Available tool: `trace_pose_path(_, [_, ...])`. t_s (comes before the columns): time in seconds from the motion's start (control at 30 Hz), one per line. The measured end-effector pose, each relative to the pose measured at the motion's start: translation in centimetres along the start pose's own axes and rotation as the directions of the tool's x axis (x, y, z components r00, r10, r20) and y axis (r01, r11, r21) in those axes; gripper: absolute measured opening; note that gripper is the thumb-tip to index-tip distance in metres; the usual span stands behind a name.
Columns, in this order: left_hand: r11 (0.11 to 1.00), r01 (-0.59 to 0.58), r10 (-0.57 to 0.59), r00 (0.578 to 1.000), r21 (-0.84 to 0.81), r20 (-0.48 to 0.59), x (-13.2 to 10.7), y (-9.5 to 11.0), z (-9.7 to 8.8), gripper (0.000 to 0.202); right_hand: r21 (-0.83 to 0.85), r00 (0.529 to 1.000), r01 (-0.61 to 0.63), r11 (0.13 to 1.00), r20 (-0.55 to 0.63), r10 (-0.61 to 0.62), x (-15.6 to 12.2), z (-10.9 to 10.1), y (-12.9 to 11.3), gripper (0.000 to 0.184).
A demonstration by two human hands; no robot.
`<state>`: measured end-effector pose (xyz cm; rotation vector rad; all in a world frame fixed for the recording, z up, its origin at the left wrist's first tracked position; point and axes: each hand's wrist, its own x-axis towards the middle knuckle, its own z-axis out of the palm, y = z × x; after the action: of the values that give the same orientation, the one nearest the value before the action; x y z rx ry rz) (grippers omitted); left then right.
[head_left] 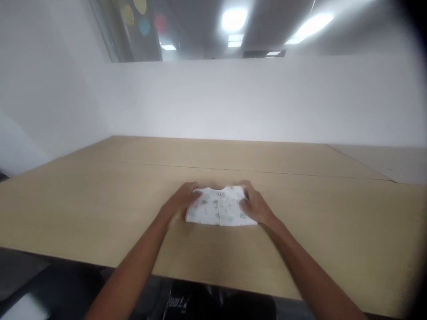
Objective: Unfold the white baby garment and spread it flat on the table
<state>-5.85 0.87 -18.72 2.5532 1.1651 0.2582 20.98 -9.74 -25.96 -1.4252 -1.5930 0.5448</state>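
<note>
A small white garment (220,206) with a pale green print and a neck label lies folded into a compact rectangle on the light wooden table (100,209). My left hand (182,198) rests on its left edge, fingers curled over the top corner. My right hand (255,203) holds the right edge, thumb on the cloth and fingers wrapped round the side. Both forearms reach in from the bottom of the view.
White partition walls (233,98) stand behind the table and to its left. A seam runs across the tabletop behind the garment. A second table surface (393,162) adjoins at the right. The table's near edge runs below my forearms, with dark floor under it.
</note>
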Motion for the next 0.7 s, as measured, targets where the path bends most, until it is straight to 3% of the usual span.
trace_pose_path(0.13, [0.996,-0.087,0.089,0.994,-0.03,0.06,-0.2,0.3,0.0,0.026,-0.072,0.975,-0.003,0.997,0.223,0.019,-0.4,-1.5,-0.3,0.055])
trace_pose_path(0.23, [0.988,-0.141,0.141,0.99,-0.059,-0.001,-0.2,0.9,-0.3,0.03,-0.09,0.973,-0.028,0.996,0.227,0.047,-0.5,-2.4,-0.7,0.037])
trace_pose_path(0.37, [0.967,-0.122,0.111,0.992,-0.222,-0.063,-0.3,1.9,-0.3,0.032,-0.149,0.991,-0.071,0.986,0.103,0.086,-0.3,-2.2,-0.3,0.025])
trace_pose_path(0.53, [0.841,-0.006,0.03,0.999,-0.54,0.036,-0.9,3.2,0.1,0.035,-0.198,0.996,0.015,0.98,-0.082,-0.032,-0.1,-0.8,0.4,0.02])
trace_pose_path(0.6, [0.8,0.013,0.034,0.997,-0.599,0.067,-1.0,3.5,0.2,0.034,-0.237,0.972,0.058,0.97,-0.207,-0.109,-0.2,-0.4,0.0,0.023])
trace_pose_path(0.7, [0.809,0.078,-0.034,0.996,-0.582,0.086,-0.8,3.4,0.5,0.037,-0.362,0.911,0.066,0.93,-0.359,-0.204,-0.4,0.2,-1.3,0.015])
